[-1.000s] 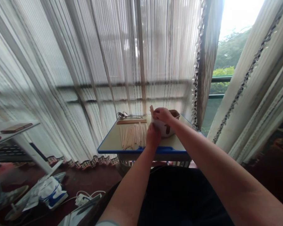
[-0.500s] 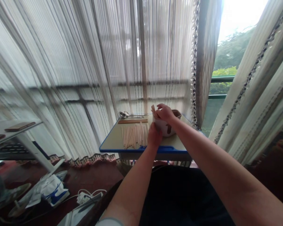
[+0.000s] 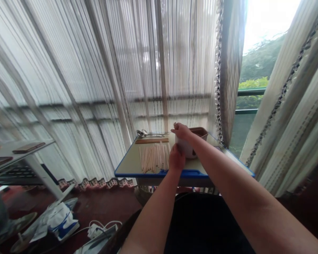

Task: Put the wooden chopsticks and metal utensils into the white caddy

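Note:
On the small desk stands a white container with a brown inside, open at the top. My left hand is closed on its near left side. Over its left rim, my right hand is closed round wooden chopsticks; just their pale tips show above the fingers, and the rest is hidden. Left of my left hand, many pale loose chopsticks lie side by side. Behind them is a row of darker brown chopsticks. A metal skimmer and another long-handled metal utensil rest at the back.
The desk has a blue edge and stands against striped curtains. At the left is a white table with a flat brown object on it. A power strip with cables lies on the floor, lower left.
My right hand has lowered a little at the container's rim; the chopsticks that stuck up from it now show only their tips. The view has shifted slightly.

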### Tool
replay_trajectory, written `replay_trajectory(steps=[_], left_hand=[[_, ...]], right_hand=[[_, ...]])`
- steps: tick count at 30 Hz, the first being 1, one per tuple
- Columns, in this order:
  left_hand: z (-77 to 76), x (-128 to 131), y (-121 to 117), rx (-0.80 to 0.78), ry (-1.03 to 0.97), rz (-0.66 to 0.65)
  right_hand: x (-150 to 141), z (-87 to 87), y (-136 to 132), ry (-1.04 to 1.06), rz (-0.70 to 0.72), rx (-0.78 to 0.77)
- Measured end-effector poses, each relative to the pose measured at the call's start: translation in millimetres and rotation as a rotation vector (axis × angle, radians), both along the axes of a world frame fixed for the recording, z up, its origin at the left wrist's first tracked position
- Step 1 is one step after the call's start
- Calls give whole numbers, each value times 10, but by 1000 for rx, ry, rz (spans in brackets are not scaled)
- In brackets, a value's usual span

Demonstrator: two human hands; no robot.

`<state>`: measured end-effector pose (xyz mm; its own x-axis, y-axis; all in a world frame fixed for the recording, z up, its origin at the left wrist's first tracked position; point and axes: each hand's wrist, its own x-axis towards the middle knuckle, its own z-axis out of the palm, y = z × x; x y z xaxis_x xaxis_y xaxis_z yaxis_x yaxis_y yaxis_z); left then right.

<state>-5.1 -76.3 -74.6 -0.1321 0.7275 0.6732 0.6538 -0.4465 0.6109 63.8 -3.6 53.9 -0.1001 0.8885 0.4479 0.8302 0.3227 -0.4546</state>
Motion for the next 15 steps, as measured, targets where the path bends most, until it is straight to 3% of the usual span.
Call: replay_trajectory(steps=[6,15], left_hand=[[12,13,-3,1,-14,-2],[0,3,19,-28,-68,-2]], right_hand=[[-66,-29,-24,-10,-103,92],[-98,13,-61,-9,-122,74]])
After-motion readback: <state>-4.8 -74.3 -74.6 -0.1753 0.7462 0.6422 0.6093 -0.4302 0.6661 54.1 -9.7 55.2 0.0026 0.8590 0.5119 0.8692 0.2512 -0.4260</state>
